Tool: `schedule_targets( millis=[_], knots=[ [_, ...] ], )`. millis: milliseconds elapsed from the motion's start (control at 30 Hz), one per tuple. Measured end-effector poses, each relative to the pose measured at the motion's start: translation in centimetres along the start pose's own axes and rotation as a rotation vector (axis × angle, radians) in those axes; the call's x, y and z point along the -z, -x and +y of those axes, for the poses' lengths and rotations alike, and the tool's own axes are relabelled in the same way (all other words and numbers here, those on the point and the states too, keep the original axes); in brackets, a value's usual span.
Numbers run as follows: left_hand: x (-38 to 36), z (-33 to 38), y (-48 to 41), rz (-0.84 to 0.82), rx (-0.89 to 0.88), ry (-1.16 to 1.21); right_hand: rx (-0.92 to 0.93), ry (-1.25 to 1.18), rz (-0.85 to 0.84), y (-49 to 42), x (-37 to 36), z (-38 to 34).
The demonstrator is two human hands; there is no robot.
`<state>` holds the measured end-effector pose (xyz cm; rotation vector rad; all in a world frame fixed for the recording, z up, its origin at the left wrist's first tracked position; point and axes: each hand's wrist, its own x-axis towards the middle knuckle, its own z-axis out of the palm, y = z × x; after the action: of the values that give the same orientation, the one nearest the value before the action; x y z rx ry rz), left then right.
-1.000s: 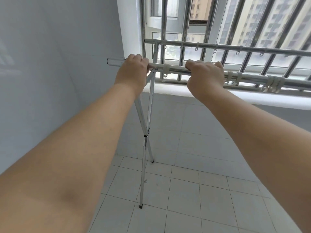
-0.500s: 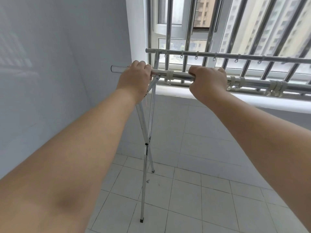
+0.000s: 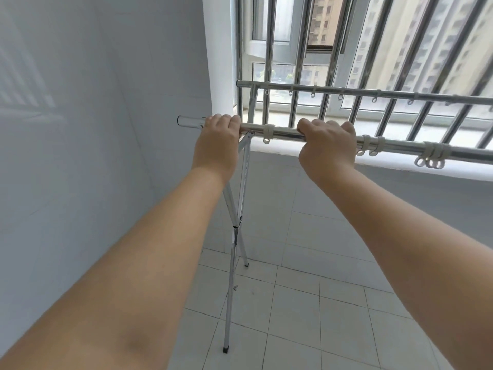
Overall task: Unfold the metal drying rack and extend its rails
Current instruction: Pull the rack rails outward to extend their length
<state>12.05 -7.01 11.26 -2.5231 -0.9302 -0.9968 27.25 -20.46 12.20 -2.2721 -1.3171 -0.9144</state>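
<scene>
Standing open on the tiled floor [image 3: 333,303], the metal drying rack [image 3: 241,198] looks unfolded already: its crossed legs [image 3: 234,249] splay apart below the near rail [image 3: 282,133], meeting at a pivot partway down, each foot planted on a tile. Both hands are clenched over that near rail. The left hand [image 3: 217,145] grips it just left of where the legs join it, and the right hand [image 3: 326,148] grips it a little further right, with one white ring [image 3: 268,133] between them. A short clear-looking end section [image 3: 190,121] juts out left of the left hand, close to the wall [image 3: 80,129]; I judge this to be the inner tube of the rail partly drawn out, so the extending seems under way rather than finished. A second rail [image 3: 346,93] runs beyond the near rail, against the window bars [image 3: 330,49]. How far either rail reaches rightward cannot be told, since both leave the frame.
</scene>
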Motion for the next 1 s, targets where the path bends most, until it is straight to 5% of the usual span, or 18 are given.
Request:
schedule_targets(
  millis=[767, 1000],
  knots=[
    [-1.0, 1.1, -1.7, -0.137, 0.116, 0.127, 0.073, -0.131, -0.218, -1.5, -0.6, 0.9],
    [0.0, 6.4, -3.2, -0.024, -0.046, 0.312, -0.024, -0.261, -0.141, -0.7, 1.9, 2.6]
  ],
)
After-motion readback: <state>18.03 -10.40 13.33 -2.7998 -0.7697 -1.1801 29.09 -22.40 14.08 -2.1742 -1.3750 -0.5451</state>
